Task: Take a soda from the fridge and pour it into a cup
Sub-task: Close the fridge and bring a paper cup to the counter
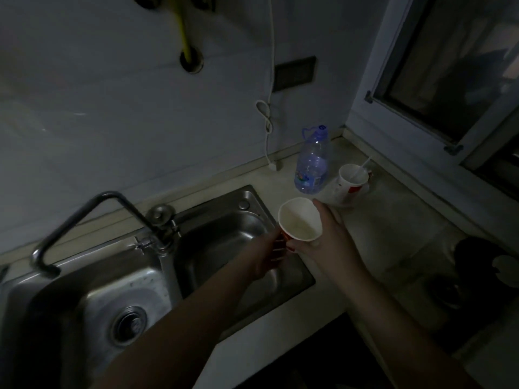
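Left hand (269,255), right hand (327,234) curled.

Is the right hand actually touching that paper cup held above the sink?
Touching. The head view shows the right hand wrapped round the paper cup, its fingers along the cup's far side and the thumb beneath the rim, with no gap visible.

We are looking at a steel double sink (112,279) with its bent tap (92,217); a clear plastic bottle (312,164) is standing beside a mug (351,183) holding a spoon (362,168).
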